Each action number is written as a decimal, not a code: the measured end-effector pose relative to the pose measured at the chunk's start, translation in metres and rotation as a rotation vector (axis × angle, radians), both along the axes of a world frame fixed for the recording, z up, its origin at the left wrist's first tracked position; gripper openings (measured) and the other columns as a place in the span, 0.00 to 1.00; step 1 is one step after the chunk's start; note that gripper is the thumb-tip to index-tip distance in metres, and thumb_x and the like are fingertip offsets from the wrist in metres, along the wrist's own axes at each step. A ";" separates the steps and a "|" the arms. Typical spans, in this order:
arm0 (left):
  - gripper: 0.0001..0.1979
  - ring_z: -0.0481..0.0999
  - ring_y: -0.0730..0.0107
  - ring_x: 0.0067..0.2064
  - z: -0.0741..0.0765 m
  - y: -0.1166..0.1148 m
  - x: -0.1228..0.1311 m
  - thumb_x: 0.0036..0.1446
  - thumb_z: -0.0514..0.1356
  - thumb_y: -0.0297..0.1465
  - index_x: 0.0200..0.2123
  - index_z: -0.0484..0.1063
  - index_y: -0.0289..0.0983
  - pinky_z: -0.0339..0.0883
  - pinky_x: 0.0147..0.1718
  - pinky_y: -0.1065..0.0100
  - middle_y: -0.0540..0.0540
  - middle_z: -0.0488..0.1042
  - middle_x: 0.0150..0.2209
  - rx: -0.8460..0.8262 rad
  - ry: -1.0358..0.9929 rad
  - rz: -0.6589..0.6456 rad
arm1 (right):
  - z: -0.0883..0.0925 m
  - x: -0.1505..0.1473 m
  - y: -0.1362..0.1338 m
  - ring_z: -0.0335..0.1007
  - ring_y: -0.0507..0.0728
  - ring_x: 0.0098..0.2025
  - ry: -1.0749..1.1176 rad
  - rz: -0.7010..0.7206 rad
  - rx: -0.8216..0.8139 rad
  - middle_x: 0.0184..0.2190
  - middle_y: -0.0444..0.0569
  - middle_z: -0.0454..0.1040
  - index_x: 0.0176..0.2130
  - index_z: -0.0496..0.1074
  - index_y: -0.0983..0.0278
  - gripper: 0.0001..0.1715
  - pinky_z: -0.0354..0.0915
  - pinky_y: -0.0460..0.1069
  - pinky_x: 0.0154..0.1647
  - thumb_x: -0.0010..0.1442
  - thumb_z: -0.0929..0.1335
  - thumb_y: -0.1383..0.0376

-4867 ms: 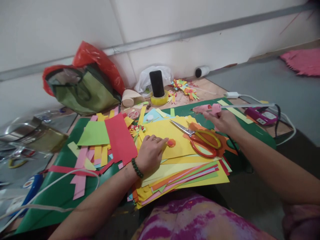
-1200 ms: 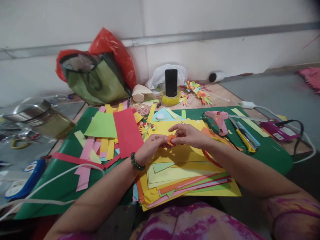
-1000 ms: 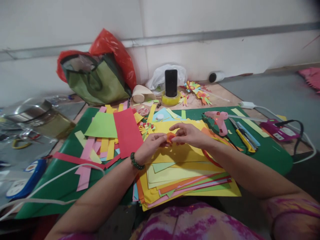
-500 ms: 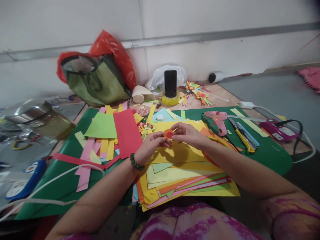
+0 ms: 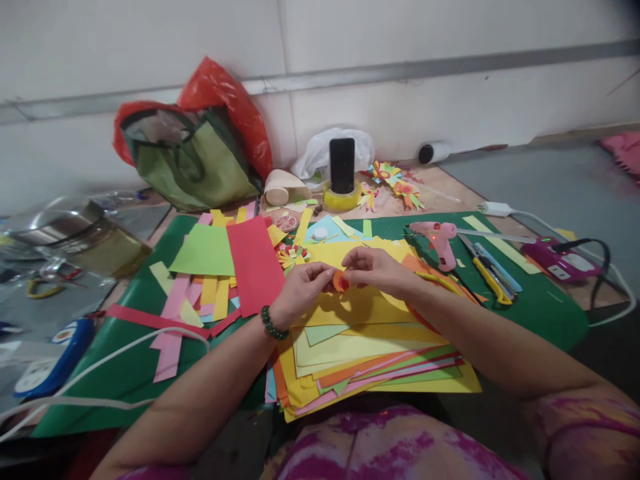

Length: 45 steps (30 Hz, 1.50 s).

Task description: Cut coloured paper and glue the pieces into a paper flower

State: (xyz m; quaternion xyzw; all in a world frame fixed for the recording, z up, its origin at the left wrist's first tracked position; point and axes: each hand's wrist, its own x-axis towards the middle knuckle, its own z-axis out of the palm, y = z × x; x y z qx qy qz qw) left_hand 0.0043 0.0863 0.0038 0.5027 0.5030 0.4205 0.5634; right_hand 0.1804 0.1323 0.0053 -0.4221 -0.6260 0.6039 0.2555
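Note:
A small orange and red paper piece is pinched between my two hands, over a stack of yellow paper. My left hand, with a green bead bracelet on its wrist, grips the piece's left side. From the right, my right hand holds its other edge with thumb and fingers; some fingertips are hidden. Just beyond my left hand lies a paper flower in yellow, red and green. A red paper sheet lies left of my hands.
On the right of the green mat are a pink glue gun and a yellow cutter knife. A phone stands in a tape roll at the back. A glass jar and white cable are at left.
The orange and red piece has turned and tilted between my fingers and sits slightly lower. My left fingertips have shifted a little to the right. The rest of the table looks the same.

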 end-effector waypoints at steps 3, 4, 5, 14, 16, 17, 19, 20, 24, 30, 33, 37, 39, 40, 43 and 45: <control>0.08 0.72 0.77 0.26 -0.001 -0.001 0.002 0.52 0.63 0.33 0.27 0.74 0.33 0.67 0.30 0.73 0.49 0.75 0.23 -0.028 -0.010 0.018 | -0.001 0.000 0.000 0.65 0.50 0.22 0.043 0.003 -0.076 0.19 0.42 0.72 0.34 0.66 0.64 0.17 0.61 0.46 0.26 0.40 0.72 0.66; 0.08 0.72 0.77 0.26 -0.001 -0.001 0.002 0.53 0.63 0.33 0.27 0.74 0.33 0.67 0.30 0.73 0.49 0.74 0.23 -0.041 -0.017 0.024 | -0.001 0.001 0.000 0.64 0.49 0.21 0.038 -0.003 -0.068 0.19 0.41 0.72 0.34 0.66 0.64 0.18 0.60 0.45 0.26 0.40 0.72 0.66; 0.09 0.72 0.77 0.26 -0.001 -0.001 0.002 0.52 0.63 0.34 0.27 0.74 0.33 0.67 0.30 0.73 0.49 0.74 0.23 -0.053 -0.023 0.028 | -0.001 0.001 0.000 0.64 0.49 0.21 0.025 -0.011 -0.051 0.19 0.41 0.72 0.34 0.66 0.63 0.18 0.59 0.45 0.25 0.40 0.72 0.67; 0.11 0.75 0.74 0.26 -0.003 0.000 -0.001 0.48 0.66 0.35 0.26 0.71 0.34 0.68 0.30 0.72 0.48 0.75 0.23 -0.020 -0.020 -0.009 | 0.001 0.001 -0.001 0.68 0.52 0.25 -0.022 -0.027 -0.020 0.22 0.42 0.74 0.40 0.68 0.63 0.22 0.60 0.46 0.26 0.43 0.73 0.65; 0.11 0.76 0.74 0.27 -0.004 0.000 0.000 0.49 0.66 0.35 0.27 0.70 0.34 0.68 0.30 0.72 0.49 0.75 0.23 -0.017 -0.031 0.022 | 0.002 0.000 -0.002 0.68 0.51 0.26 0.010 -0.022 -0.091 0.23 0.43 0.74 0.42 0.68 0.64 0.25 0.62 0.46 0.29 0.42 0.74 0.65; 0.11 0.76 0.74 0.27 -0.004 0.000 0.000 0.48 0.66 0.35 0.27 0.70 0.34 0.68 0.30 0.72 0.49 0.75 0.23 -0.014 -0.031 0.032 | 0.003 0.000 -0.003 0.68 0.51 0.25 0.029 -0.030 -0.113 0.22 0.42 0.74 0.42 0.67 0.64 0.27 0.62 0.46 0.29 0.41 0.75 0.66; 0.12 0.76 0.74 0.27 -0.004 0.000 0.001 0.48 0.67 0.36 0.26 0.70 0.34 0.68 0.30 0.72 0.49 0.76 0.23 -0.009 -0.029 0.038 | 0.004 0.000 -0.003 0.67 0.50 0.24 0.061 -0.054 -0.130 0.21 0.40 0.73 0.43 0.67 0.64 0.28 0.62 0.46 0.29 0.41 0.76 0.66; 0.12 0.76 0.74 0.27 -0.004 -0.001 0.001 0.48 0.67 0.36 0.26 0.70 0.34 0.69 0.30 0.72 0.49 0.76 0.23 -0.008 -0.031 0.039 | 0.003 0.000 -0.002 0.67 0.50 0.24 0.070 -0.062 -0.129 0.20 0.40 0.72 0.42 0.67 0.64 0.28 0.62 0.46 0.28 0.41 0.76 0.66; 0.12 0.77 0.73 0.27 -0.004 -0.001 0.001 0.47 0.67 0.36 0.26 0.70 0.34 0.71 0.31 0.71 0.49 0.76 0.23 -0.005 -0.052 0.028 | -0.002 0.001 0.000 0.68 0.51 0.23 0.070 -0.067 -0.084 0.19 0.38 0.71 0.41 0.67 0.64 0.27 0.62 0.46 0.27 0.41 0.76 0.66; 0.07 0.77 0.74 0.27 -0.005 -0.002 0.002 0.50 0.64 0.31 0.26 0.71 0.33 0.69 0.30 0.72 0.48 0.76 0.23 0.002 -0.018 0.020 | -0.005 0.002 0.001 0.70 0.52 0.24 0.043 -0.072 -0.020 0.19 0.39 0.73 0.38 0.65 0.63 0.25 0.62 0.46 0.27 0.41 0.76 0.66; 0.06 0.77 0.74 0.28 -0.003 -0.003 0.002 0.51 0.63 0.30 0.26 0.71 0.33 0.69 0.31 0.72 0.48 0.76 0.24 0.006 -0.003 0.018 | -0.004 0.002 -0.001 0.70 0.52 0.25 0.038 -0.076 -0.008 0.19 0.39 0.73 0.36 0.64 0.62 0.24 0.62 0.46 0.28 0.41 0.75 0.65; 0.07 0.77 0.73 0.28 -0.002 -0.003 0.002 0.52 0.64 0.30 0.26 0.70 0.34 0.70 0.31 0.71 0.48 0.76 0.24 0.004 0.016 0.018 | -0.005 0.002 -0.001 0.70 0.53 0.24 0.053 -0.074 -0.007 0.19 0.39 0.73 0.35 0.61 0.61 0.25 0.62 0.47 0.29 0.40 0.75 0.64; 0.07 0.77 0.73 0.28 -0.002 -0.003 0.002 0.52 0.64 0.30 0.26 0.70 0.34 0.70 0.32 0.71 0.48 0.76 0.24 -0.005 0.015 0.021 | -0.006 0.002 -0.001 0.71 0.53 0.24 0.064 -0.065 -0.005 0.19 0.39 0.73 0.35 0.60 0.61 0.26 0.62 0.47 0.29 0.40 0.75 0.63; 0.07 0.77 0.73 0.28 -0.002 -0.003 0.002 0.52 0.64 0.30 0.26 0.70 0.34 0.70 0.32 0.71 0.48 0.76 0.24 -0.008 0.009 0.019 | -0.006 0.002 -0.001 0.71 0.53 0.24 0.067 -0.060 -0.004 0.19 0.39 0.73 0.35 0.60 0.61 0.26 0.62 0.47 0.30 0.40 0.75 0.62; 0.07 0.77 0.73 0.28 -0.003 -0.003 0.001 0.52 0.63 0.30 0.26 0.70 0.34 0.70 0.32 0.71 0.47 0.76 0.24 -0.008 -0.007 0.002 | -0.006 0.002 -0.001 0.71 0.53 0.24 0.060 -0.050 0.001 0.18 0.38 0.73 0.34 0.58 0.60 0.27 0.62 0.47 0.29 0.39 0.76 0.61; 0.07 0.77 0.73 0.28 -0.004 -0.003 0.001 0.52 0.63 0.31 0.26 0.70 0.34 0.70 0.33 0.70 0.47 0.76 0.24 -0.004 -0.011 -0.008 | -0.006 0.002 -0.001 0.70 0.53 0.24 0.054 -0.050 0.005 0.18 0.38 0.73 0.34 0.58 0.60 0.28 0.61 0.47 0.29 0.39 0.76 0.61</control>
